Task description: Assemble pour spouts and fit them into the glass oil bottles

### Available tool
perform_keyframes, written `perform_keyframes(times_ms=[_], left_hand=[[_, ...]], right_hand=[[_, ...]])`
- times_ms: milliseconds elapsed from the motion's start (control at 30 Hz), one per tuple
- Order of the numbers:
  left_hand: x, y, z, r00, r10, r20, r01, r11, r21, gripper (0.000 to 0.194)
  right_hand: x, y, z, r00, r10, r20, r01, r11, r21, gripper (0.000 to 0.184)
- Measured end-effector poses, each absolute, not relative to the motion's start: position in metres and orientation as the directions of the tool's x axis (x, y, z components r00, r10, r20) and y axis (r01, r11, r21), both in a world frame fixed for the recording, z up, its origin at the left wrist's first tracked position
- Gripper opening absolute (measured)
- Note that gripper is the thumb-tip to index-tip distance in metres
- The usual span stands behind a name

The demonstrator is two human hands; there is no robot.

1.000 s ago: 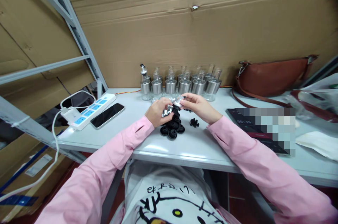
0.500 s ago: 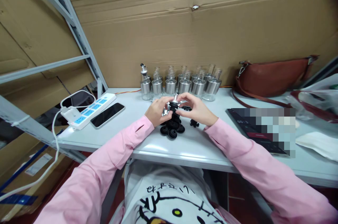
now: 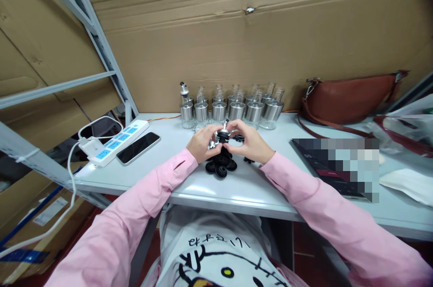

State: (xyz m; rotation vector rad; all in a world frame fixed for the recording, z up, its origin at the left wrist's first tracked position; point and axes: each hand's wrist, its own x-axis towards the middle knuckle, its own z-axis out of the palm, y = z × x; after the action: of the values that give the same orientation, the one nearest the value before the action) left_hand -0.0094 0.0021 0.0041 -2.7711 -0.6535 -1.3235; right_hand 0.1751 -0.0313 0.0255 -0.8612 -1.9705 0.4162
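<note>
Between both hands, above the table, is a silver and black bottle pourer [image 3: 223, 133] with its metal spout upward. My left hand [image 3: 204, 142] is closed on its left side, and my right hand [image 3: 248, 141] pinches it from the right. Below lies a pile of round black rubber stoppers [image 3: 220, 166], partly covered by the hands. Small black pieces [image 3: 249, 160] show under my right hand. Behind the hands stand several glass bottles with steel sleeves [image 3: 219, 110]. The leftmost front bottle carries a pourer [image 3: 184, 89] with a black tip.
On the left are a white power strip [image 3: 120, 142] and a phone [image 3: 138, 148]. A tablet [image 3: 333, 167], a brown bag [image 3: 352, 99], a clear plastic bag [image 3: 406, 131] and white tissue [image 3: 409, 185] are on the right. Cardboard [image 3: 216, 39] stands behind.
My right hand has shifted slightly left and its fingers have closed in around the lower black part of the pourer. The bottles and the pile stay where they were.
</note>
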Motion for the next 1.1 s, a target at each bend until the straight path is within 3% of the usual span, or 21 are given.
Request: perform_keyframes(times_ms=[467, 1100], left_hand=[[-0.0093, 0.0029, 0.0029, 0.565, 0.368, 0.738, 0.379, -0.911, 0.164, 0.036], [-0.0080, 0.0009, 0.0038, 0.587, 0.374, 0.718, 0.417, -0.900, 0.127, 0.025]], right_hand=[[0.1741, -0.0339, 0.0269, -0.346, 0.711, 0.612, 0.486, 0.694, -0.531, 0.033], [0.1757, -0.0342, 0.0257, -0.337, 0.772, 0.540, 0.496, 0.632, -0.595, 0.028]])
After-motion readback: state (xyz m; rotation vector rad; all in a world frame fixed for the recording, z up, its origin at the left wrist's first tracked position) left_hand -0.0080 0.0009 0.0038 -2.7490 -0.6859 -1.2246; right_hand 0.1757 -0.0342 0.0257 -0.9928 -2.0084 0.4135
